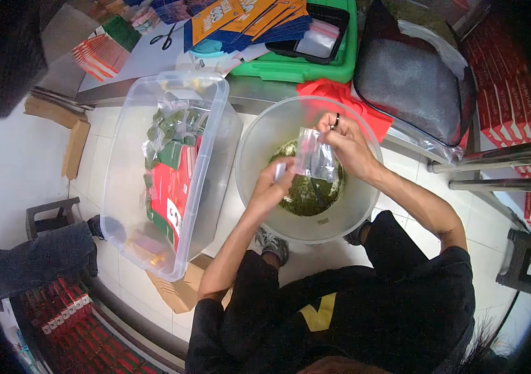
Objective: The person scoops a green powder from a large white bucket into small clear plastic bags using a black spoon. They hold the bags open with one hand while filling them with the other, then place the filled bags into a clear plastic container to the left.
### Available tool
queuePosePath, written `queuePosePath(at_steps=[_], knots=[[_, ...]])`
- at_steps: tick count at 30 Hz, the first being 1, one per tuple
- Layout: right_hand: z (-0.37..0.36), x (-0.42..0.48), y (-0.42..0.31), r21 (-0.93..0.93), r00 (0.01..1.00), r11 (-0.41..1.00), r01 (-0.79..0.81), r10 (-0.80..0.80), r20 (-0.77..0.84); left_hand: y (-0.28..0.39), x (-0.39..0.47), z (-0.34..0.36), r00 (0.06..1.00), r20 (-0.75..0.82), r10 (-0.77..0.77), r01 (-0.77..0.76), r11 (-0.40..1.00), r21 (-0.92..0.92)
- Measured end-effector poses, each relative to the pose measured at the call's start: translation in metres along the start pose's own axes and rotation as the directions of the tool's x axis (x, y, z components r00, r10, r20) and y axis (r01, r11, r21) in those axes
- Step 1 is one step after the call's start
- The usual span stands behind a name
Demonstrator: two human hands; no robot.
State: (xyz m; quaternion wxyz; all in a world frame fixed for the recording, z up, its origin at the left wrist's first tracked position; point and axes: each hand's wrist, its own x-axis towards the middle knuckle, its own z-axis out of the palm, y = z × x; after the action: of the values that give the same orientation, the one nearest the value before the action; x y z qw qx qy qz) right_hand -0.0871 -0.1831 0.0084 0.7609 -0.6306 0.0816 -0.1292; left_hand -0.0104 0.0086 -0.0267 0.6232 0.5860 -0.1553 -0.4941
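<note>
Over a round translucent tub (252, 205), my right hand (352, 152) pinches a clear zip-lock bag (316, 161) by its upper right part. The bag looks flat and wrinkled. My left hand (267, 187) is at the bag's left edge, with a small whitish piece (280, 172) between thumb and fingers; what it is cannot be made out. Below the hands, a dark green powder or crushed herb (305, 203) with pale patches lies in the tub. A thin dark handle (316, 190) lies on it, partly hidden by the bag.
Left of the tub stands a clear plastic bin (209, 196) holding filled bags (181, 119) and red-green packets (172, 173). Behind are scissors (164, 38), orange-blue pouches (246, 21), a green case (293, 70) and a mesh bag (410, 84). Another person's leg (46, 255) is at left.
</note>
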Motion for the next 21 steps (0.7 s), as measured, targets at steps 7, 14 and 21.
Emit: queuePosePath(at_steps=[7, 14, 21], knots=[[0.003, -0.004, 0.001, -0.023, 0.987, 0.99, -0.137, 0.138, 0.082, 0.022, -0.01, 0.005, 0.995, -0.051, 0.084, -0.082, 0.996, 0.033], [0.005, -0.001, 0.006, -0.85, 0.843, 0.461, 0.253, -0.536, -0.04, 0.021, -0.008, 0.01, 0.965, -0.196, 0.176, -0.146, 0.976, 0.16], [0.029, -0.024, -0.001, -0.526, 0.997, 0.85, -0.025, 0.059, 0.048, 0.007, -0.004, 0.009, 0.936, -0.196, 0.293, -0.202, 0.901, 0.384]])
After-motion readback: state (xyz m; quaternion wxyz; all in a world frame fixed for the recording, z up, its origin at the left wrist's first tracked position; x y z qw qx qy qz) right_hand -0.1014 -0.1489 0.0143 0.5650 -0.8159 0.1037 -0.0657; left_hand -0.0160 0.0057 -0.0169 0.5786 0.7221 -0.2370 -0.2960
